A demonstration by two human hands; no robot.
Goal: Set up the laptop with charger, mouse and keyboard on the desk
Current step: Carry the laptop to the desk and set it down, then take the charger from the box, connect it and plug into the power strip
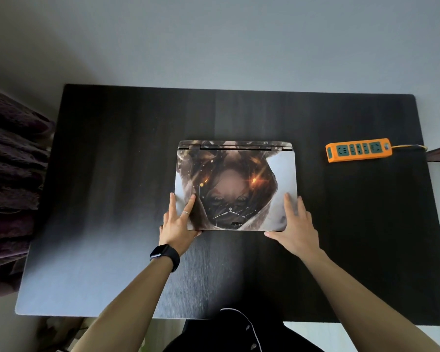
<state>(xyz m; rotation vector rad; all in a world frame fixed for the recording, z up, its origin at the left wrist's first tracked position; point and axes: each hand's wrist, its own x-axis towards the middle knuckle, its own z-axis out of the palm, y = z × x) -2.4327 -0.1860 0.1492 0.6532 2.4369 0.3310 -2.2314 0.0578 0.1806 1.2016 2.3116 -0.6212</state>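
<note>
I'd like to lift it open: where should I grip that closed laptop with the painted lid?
Take the near edge of the lid, from the person's side: the closed laptop with the painted lid lies flat, its hinge along the far edge.

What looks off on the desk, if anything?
Nothing stands out. The closed laptop lies square on the desk, left hand and right hand resting on its near corners; the orange power strip sits flat at the right.

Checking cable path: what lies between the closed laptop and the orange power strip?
Only bare desk in the head view; nothing between laptop and power strip.
</note>
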